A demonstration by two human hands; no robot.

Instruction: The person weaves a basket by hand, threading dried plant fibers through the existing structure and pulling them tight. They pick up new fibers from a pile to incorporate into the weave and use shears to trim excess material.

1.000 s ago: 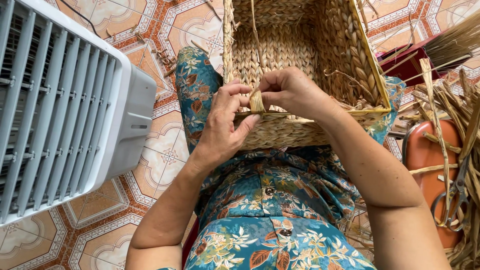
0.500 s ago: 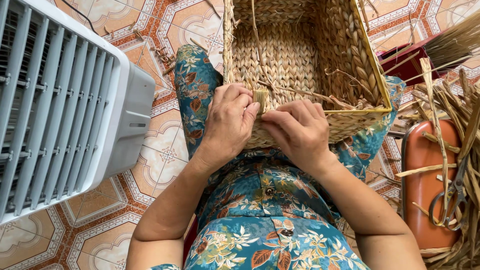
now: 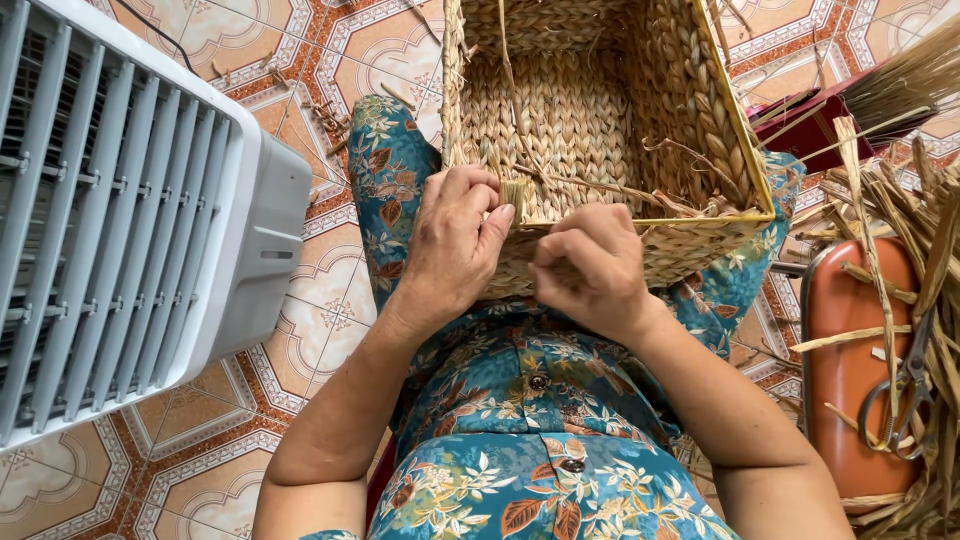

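A square woven straw basket [image 3: 700, 110] rests on my lap, its near rim against my hands. My left hand [image 3: 455, 235] pinches a thick straw strand [image 3: 516, 192] at the near rim, thumb and fingers closed on it. My right hand [image 3: 590, 265] presses on the basket's near wall just below the rim, fingers curled around straw fibres there. Loose thin strands stick out along the rim to the right of my hands. The two hands almost touch.
A large white and grey fan unit [image 3: 120, 210] stands on the tiled floor at left. At right, an orange stool [image 3: 845, 370] carries dry straw strips [image 3: 920, 230] and metal scissors [image 3: 905, 390]. A dark red box [image 3: 810, 125] lies at far right.
My right hand has dropped from above the rim to the basket's near outer wall and my left hand has closed tighter on the strand. The basket has stayed in place.
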